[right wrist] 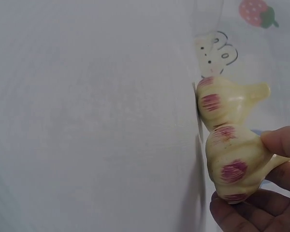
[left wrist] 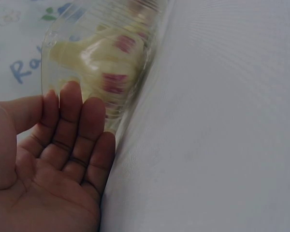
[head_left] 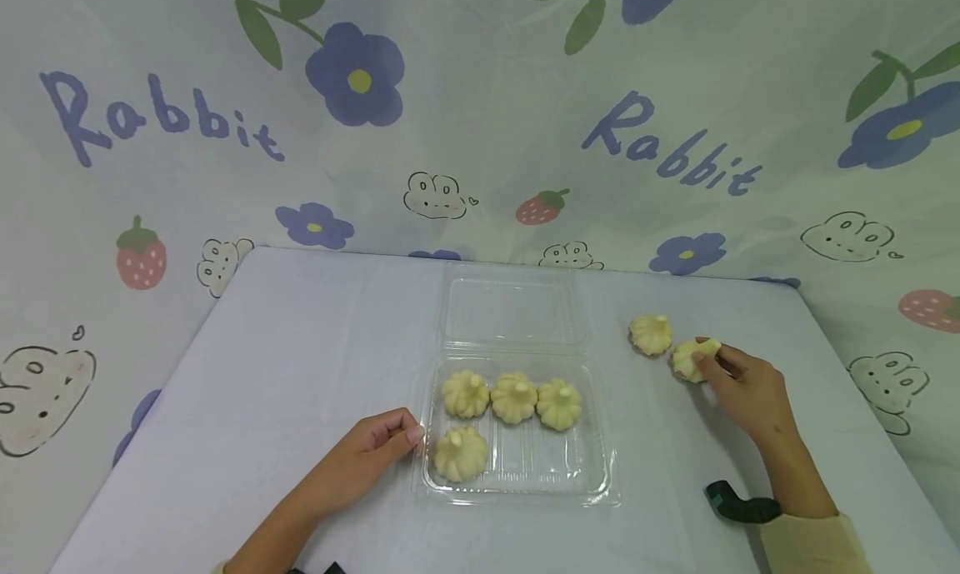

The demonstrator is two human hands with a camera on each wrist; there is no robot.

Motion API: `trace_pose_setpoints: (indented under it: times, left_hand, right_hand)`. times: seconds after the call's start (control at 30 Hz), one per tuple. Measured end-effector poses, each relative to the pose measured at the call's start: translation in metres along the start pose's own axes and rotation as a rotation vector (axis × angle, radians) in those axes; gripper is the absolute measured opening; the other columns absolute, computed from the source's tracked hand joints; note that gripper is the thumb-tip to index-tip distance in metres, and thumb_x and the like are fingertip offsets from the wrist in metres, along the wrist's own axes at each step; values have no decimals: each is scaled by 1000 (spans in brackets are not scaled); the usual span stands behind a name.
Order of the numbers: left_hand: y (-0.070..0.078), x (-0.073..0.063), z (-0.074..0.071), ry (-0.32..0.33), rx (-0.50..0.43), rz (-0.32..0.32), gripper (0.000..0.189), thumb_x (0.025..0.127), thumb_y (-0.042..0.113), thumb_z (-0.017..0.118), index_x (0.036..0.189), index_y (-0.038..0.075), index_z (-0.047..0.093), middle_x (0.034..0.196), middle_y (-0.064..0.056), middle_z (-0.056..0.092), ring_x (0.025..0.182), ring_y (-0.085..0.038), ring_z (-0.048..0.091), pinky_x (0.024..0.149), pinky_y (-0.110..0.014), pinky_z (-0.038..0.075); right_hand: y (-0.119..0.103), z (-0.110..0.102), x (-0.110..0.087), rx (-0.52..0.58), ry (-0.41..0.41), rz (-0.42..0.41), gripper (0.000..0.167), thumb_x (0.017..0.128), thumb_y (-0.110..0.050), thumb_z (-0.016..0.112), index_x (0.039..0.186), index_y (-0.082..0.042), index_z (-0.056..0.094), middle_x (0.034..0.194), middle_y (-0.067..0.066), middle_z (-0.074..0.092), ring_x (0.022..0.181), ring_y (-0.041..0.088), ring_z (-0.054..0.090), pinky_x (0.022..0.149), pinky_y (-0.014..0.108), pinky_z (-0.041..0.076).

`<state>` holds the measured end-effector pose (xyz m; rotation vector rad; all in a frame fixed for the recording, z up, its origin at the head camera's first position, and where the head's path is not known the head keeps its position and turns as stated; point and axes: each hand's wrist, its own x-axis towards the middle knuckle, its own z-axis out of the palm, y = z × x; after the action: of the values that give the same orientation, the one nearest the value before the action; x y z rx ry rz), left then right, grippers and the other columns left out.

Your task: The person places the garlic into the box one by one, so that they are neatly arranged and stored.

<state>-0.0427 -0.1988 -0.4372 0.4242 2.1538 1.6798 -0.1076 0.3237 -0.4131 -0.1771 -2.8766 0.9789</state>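
A clear plastic clamshell box [head_left: 517, 482] lies open on the white table. Three garlic bulbs fill its back row, among them a middle bulb [head_left: 513, 397], and one more bulb [head_left: 461, 454] sits at the front left. My left hand [head_left: 367, 457] pinches the box's left rim between thumb and fingers, as the left wrist view shows. Right of the box, my right hand [head_left: 750, 386] grips a garlic bulb [right wrist: 234, 162] with purple streaks. Another loose bulb [head_left: 650, 335] rests just beyond it to the left.
The transparent lid [head_left: 513, 307] lies folded back behind the box. A patterned curtain [head_left: 480, 116] with flowers, rabbits and strawberries hangs behind and beside the white tabletop [head_left: 315, 341]. A dark strap device [head_left: 738, 505] is on the right wrist.
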Motion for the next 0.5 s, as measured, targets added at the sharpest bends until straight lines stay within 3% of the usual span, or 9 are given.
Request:
trace_pose_setpoints:
  times: [0.5]
  left_hand:
    - [-1,0,-1,-17,-2,8,22,111,27,54,96,15,65,92,-11,62,90,-18,54,80,-29,44]
  right_hand:
    - [-9,-6,-7,1,14,-21,50,107,-39,60,137,0,66,136,29,62,122,53,60,70,1,38]
